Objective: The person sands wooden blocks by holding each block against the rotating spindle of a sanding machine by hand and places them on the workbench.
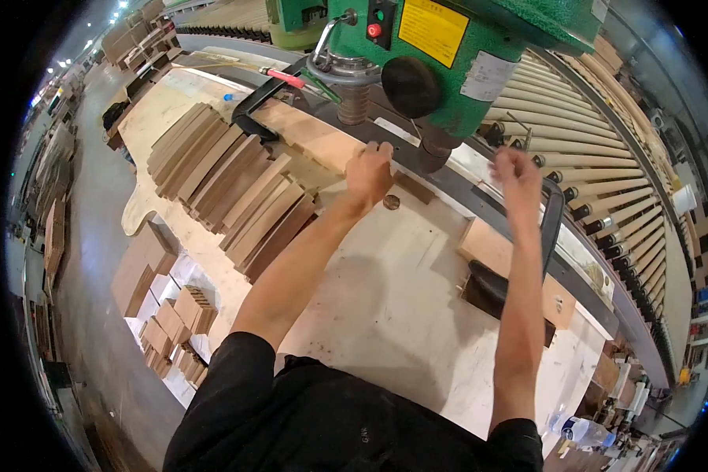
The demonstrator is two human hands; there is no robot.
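Note:
My left hand point(369, 169) is closed at the wooden fence along the back of the board, beside a small wood piece point(414, 189); what its fingers hold, if anything, is hidden. My right hand point(516, 167) is raised to the right of the drill chuck point(434, 151), blurred, its fingers curled, and I cannot make out anything in it. Above both hands stands the green drill press point(464, 67) with its round black knob point(411, 86). Rows of curved wooden slats point(228, 169) lie left of my left hand.
Black clamps point(253, 118) grip the fence on the left and right. A wood block point(488, 248) sits at the right. More wood pieces point(173, 315) are stacked at the lower left. A roller conveyor point(590, 149) runs behind, and a plastic bottle point(584, 430) lies lower right.

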